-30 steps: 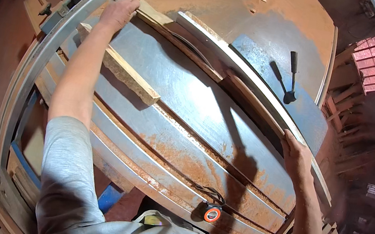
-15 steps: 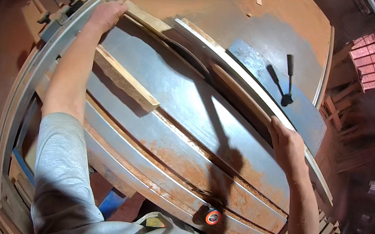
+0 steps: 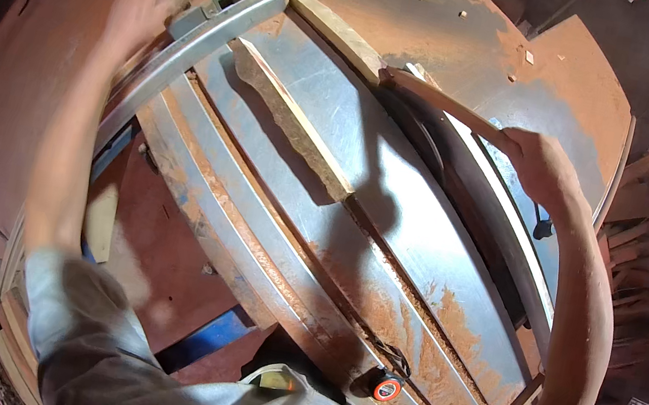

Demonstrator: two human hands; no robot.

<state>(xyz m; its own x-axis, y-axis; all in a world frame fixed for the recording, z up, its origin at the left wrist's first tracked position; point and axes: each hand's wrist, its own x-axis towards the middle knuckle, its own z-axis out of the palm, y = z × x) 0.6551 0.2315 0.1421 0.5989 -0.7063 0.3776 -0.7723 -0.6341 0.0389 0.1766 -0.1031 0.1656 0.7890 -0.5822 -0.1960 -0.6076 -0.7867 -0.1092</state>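
Hands on a wooden strip at the saw table

Right hand point(image 3: 541, 164) grips the near end of a long wooden strip point(image 3: 446, 105) lying across the metal table point(image 3: 393, 206). Left hand point(image 3: 140, 5) is blurred at the far rail point(image 3: 195, 50); its fingers cannot be told. A rough plank point(image 3: 291, 123) lies loose mid-table. Strip seems only partway placed.

The table point(image 3: 438, 249) is blue-grey steel, streaked and blotched with orange-brown rust and reddish sawdust, thickest along its grooves. The rail point(image 3: 195, 50) is pale grey. The block point(image 3: 291, 123) lying on the steel is light tan with a darker, rough grey-brown side. The strip point(image 3: 445, 107) is reddish-brown. The tape measure point(image 3: 387, 387) is black with a round orange-and-white face. The floor point(image 3: 158, 260) is red-brown. The sleeves point(image 3: 106, 355) are light grey. A blue patch point(image 3: 209, 338) shows below the steel.
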